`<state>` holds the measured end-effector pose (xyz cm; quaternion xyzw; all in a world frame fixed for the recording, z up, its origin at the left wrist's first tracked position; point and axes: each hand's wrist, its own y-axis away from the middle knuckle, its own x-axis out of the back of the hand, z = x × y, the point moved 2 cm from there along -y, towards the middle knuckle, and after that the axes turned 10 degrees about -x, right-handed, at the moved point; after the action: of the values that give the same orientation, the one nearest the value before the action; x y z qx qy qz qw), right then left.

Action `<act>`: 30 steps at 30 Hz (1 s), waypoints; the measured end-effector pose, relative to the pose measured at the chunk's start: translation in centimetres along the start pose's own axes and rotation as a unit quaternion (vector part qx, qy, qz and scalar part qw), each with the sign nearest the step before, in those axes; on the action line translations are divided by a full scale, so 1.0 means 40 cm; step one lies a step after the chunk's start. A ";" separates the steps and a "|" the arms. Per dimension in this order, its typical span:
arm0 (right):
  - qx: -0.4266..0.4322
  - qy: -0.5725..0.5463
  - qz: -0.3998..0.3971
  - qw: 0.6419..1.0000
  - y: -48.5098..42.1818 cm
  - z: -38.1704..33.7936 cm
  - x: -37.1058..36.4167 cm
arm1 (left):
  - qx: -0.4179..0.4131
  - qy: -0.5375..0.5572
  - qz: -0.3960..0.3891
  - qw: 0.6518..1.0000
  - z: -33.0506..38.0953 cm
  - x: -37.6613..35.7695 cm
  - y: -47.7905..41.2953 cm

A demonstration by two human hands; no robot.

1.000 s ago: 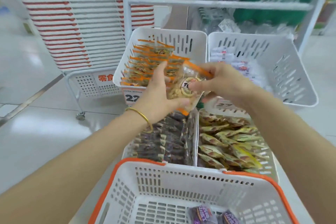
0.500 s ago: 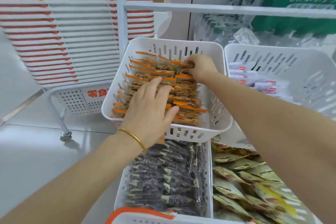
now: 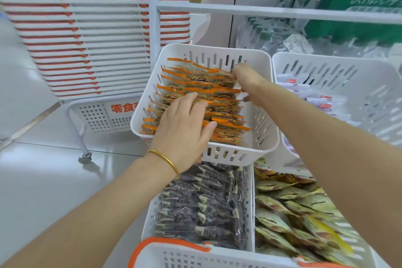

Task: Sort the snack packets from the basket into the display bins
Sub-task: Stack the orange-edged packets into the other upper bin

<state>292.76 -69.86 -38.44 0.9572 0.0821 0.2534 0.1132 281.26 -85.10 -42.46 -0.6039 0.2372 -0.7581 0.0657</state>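
Note:
A white slotted display bin (image 3: 264,137) on the upper tier holds rows of clear snack packets with orange edges (image 3: 180,89). My left hand (image 3: 185,128), with a gold bangle on the wrist, lies flat on the front rows with fingers spread and straight. My right hand (image 3: 245,78) reaches to the bin's back right and its fingers pinch the top of an orange-edged packet in the rear row. The orange-rimmed white basket (image 3: 174,252) shows only its rim at the bottom edge; its contents are out of view.
Below sit a bin of dark purple packets (image 3: 206,206) and a bin of yellow-green packets (image 3: 291,209). To the right is a bin with white packets (image 3: 322,102). A tall stack of red-and-white baskets (image 3: 76,28) stands at left on a wheeled cart. A shelf bar (image 3: 272,12) crosses above.
One second ago both hands held an orange-edged packet above the bins. They have since moved into the orange-packet bin; the left hand now presses the rows and the right hand works at the back.

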 end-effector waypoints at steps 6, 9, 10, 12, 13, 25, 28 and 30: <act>0.202 -0.059 0.006 0.978 0.367 0.079 0.051 | -0.027 0.027 0.012 0.999 0.092 0.076 0.174; 0.191 -0.063 -0.072 0.977 0.555 0.256 -0.010 | -0.033 0.023 -0.106 0.994 0.159 0.078 0.346; 0.166 -0.041 -0.107 0.979 0.598 0.324 -0.047 | -0.024 0.019 -0.157 0.987 0.175 0.073 0.407; 0.104 0.026 -0.171 0.979 0.643 0.469 -0.132 | -0.011 0.019 -0.240 0.971 0.200 0.062 0.523; 0.070 0.059 -0.194 0.977 0.655 0.539 -0.171 | -0.012 0.017 -0.262 0.965 0.211 0.058 0.574; -0.085 0.283 -0.232 0.927 0.636 0.964 -0.466 | 0.000 -0.070 -0.454 0.888 0.222 0.001 0.781; -0.136 0.460 -0.175 0.860 0.603 1.018 -0.502 | -0.019 -0.086 -0.463 0.882 0.211 -0.001 0.792; -0.165 0.532 -0.188 0.809 0.586 1.047 -0.519 | -0.029 -0.093 -0.465 0.880 0.210 -0.004 0.791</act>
<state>298.36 -104.16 -77.49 0.6055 0.2644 0.7066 0.2533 283.34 -115.19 -55.16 -0.7143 -0.0564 -0.6344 -0.2898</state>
